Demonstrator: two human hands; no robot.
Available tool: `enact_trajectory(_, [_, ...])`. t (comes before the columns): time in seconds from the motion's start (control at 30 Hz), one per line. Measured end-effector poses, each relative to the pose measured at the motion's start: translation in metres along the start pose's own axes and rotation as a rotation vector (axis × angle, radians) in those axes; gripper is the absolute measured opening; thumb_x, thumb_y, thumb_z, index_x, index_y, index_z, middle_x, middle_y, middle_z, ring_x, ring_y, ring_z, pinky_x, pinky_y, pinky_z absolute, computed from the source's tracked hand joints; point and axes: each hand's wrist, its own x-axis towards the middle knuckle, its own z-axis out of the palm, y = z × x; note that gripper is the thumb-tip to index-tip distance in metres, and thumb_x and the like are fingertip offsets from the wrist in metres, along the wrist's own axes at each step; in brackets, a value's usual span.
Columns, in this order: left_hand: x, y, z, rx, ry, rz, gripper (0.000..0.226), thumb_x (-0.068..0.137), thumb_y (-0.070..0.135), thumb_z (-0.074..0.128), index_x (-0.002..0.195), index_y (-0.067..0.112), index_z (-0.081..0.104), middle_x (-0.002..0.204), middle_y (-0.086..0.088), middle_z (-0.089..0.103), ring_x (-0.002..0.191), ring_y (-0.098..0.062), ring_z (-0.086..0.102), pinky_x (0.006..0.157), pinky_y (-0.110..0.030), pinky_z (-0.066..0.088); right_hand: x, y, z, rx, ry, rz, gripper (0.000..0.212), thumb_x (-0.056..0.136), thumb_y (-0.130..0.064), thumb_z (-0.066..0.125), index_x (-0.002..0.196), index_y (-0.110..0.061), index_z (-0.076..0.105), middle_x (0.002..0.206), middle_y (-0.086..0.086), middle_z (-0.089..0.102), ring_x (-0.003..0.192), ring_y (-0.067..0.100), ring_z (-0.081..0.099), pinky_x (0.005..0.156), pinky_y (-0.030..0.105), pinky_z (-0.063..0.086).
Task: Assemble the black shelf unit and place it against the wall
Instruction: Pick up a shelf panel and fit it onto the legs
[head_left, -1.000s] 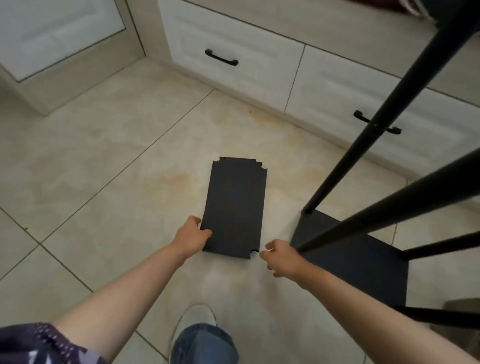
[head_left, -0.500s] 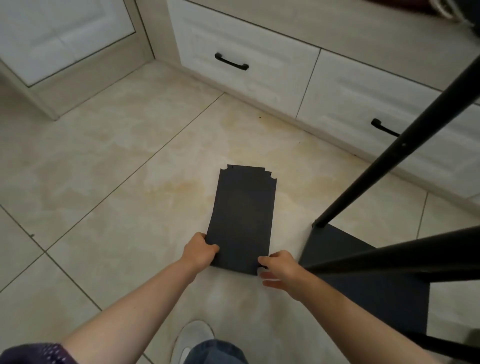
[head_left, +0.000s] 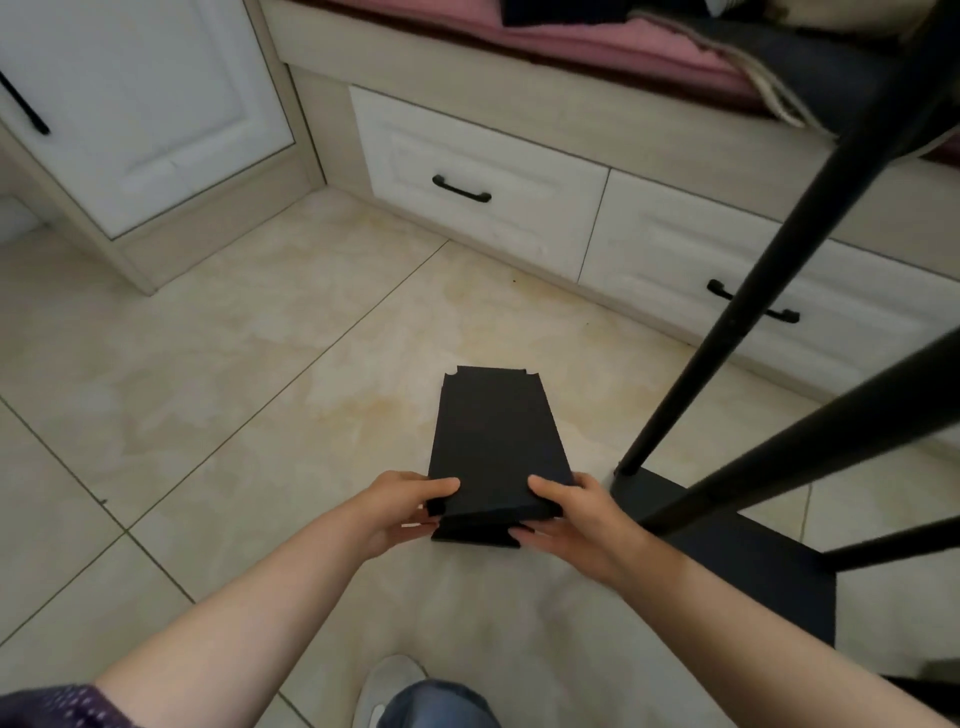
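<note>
Left of the black frame (head_left: 737, 312), cut off above, the left hand (head_left: 400, 506) and right hand (head_left: 576, 519) are gripping the shelf panel (head_left: 493, 431) by its near end, fingers partly hidden.

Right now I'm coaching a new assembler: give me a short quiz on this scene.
1. True or false: the left hand and right hand both hold the black panel at its near end.
2. Where do the black poles stand? A) left of the panel B) right of the panel C) on the cushion
3. Fill in: the drawer handles are coloured ___.
Key: 1 true; 2 B; 3 black.
</note>
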Motion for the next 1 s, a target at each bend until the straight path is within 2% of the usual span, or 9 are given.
enact_trajectory(0.1, [-0.025,0.009,0.001,-0.081,-0.009,-0.030,0.021,0.087,0.016,0.078,0.100,0.002,0.070,0.096,-0.011,0.068,0.086,-0.026,0.065,0.077,-0.031,0.059,-0.019,-0.015,0.009,0.030,-0.029,-0.020,0.033,0.095,0.000,0.060,0.124,-0.004,0.044,0.121,0.024,0.061,0.092,0.043,0.071,0.068,0.053,0.061])
enact_trajectory(0.17, [-0.043,0.017,0.000,-0.137,-0.027,-0.040,0.021,0.088,0.013,0.076,0.104,0.001,0.070,0.094,-0.012,0.069,0.082,-0.025,0.066,0.070,-0.031,0.059,-0.035,-0.024,0.013,0.019,-0.039,-0.039,0.032,0.096,0.000,0.058,0.125,-0.004,0.045,0.121,0.025,0.062,0.093,0.044,0.071,0.070,0.053,0.061])
enact_trajectory(0.37, [-0.101,0.046,-0.015,-0.196,-0.117,0.004,0.021,0.092,0.009,0.069,0.111,0.001,0.068,0.104,-0.016,0.075,0.087,-0.027,0.071,0.088,-0.038,0.055,-0.101,-0.043,0.014,-0.011,-0.152,-0.079,0.024,0.099,-0.003,0.053,0.123,-0.001,0.050,0.113,0.024,0.069,0.092,0.041,0.072,0.075,0.052,0.060])
enact_trajectory(0.57, [-0.155,0.074,-0.032,-0.100,-0.138,0.109,0.027,0.096,0.011,0.063,0.120,0.001,0.066,0.120,-0.018,0.071,0.108,-0.032,0.067,0.096,-0.040,0.052,-0.171,-0.051,0.011,-0.080,-0.216,-0.151,0.037,0.096,-0.003,0.059,0.131,-0.006,0.047,0.121,0.024,0.065,0.095,0.043,0.071,0.078,0.057,0.059])
enact_trajectory(0.63, [-0.172,0.081,-0.033,-0.114,-0.106,0.162,0.026,0.097,0.011,0.062,0.120,0.000,0.066,0.120,-0.019,0.071,0.103,-0.033,0.069,0.090,-0.041,0.056,-0.197,-0.054,0.009,-0.137,-0.234,-0.190,0.038,0.096,-0.003,0.060,0.131,-0.008,0.048,0.120,0.023,0.067,0.095,0.040,0.072,0.078,0.056,0.059])
enact_trajectory(0.73, [-0.194,0.090,-0.030,-0.169,-0.035,0.273,0.020,0.098,0.009,0.061,0.115,-0.001,0.065,0.108,-0.018,0.073,0.086,-0.030,0.072,0.073,-0.038,0.062,-0.240,-0.058,0.002,-0.214,-0.263,-0.246,0.030,0.095,-0.003,0.060,0.123,-0.010,0.052,0.116,0.021,0.069,0.094,0.038,0.072,0.074,0.052,0.061])
enact_trajectory(0.83, [-0.215,0.101,-0.029,-0.213,0.022,0.387,0.014,0.100,0.011,0.059,0.107,0.000,0.064,0.083,-0.012,0.071,0.080,-0.028,0.066,0.076,-0.040,0.055,-0.277,-0.065,-0.014,-0.271,-0.285,-0.264,0.034,0.095,-0.002,0.060,0.126,-0.012,0.052,0.114,0.020,0.071,0.094,0.040,0.072,0.076,0.052,0.060])
enact_trajectory(1.0, [-0.251,0.119,-0.030,-0.174,0.002,0.466,0.020,0.101,0.023,0.059,0.106,0.005,0.065,0.101,-0.013,0.066,0.077,-0.025,0.068,0.059,-0.035,0.062,-0.329,-0.080,-0.055,-0.385,-0.340,-0.295,0.041,0.090,-0.005,0.059,0.132,-0.010,0.058,0.124,0.021,0.066,0.098,0.039,0.069,0.084,0.052,0.058])
